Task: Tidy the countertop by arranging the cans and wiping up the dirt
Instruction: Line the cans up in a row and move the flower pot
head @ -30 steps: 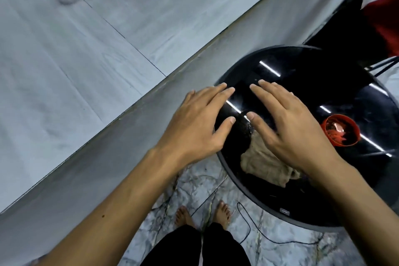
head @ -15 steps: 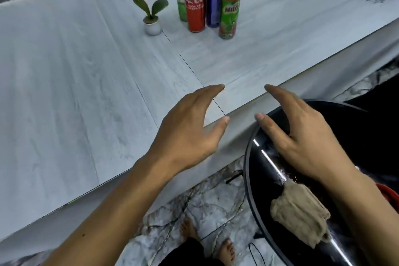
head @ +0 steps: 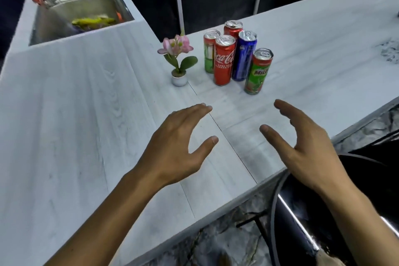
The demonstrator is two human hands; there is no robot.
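2 empty, spread hands, left hand [head: 172, 149] and right hand [head: 308, 147], hovered near the Milo can [head: 258, 72]; a mid-body grip seemed safest.

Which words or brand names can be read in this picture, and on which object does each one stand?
"Coca-Cola": white script on the front red can, its ends wrapped out of sight.
"MILO": on the green can at the right of the group.
Small white print under the script: too blurred to read.
Nothing legible on the blue can, the leftmost can or the rear red can.
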